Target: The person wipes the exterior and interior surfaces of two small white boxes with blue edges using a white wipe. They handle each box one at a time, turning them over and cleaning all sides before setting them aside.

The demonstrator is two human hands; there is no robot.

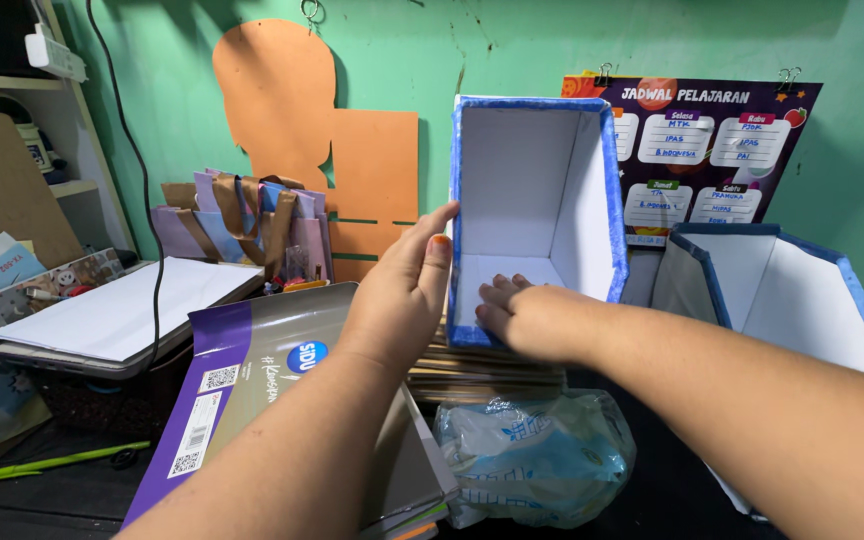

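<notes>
Purple-edged paper package [252,390] lies at left; the left hand [402,290], open and flat, presses the outer wall of the blue-trimmed white box [537,190], right hand [527,318] flat on its floor; a dark chart [712,160] hangs behind

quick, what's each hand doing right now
Left hand: open, palm flat against the outer side wall of the blue-edged box.
Right hand: open, fingers reaching inside the box, pressing on its floor.
</notes>
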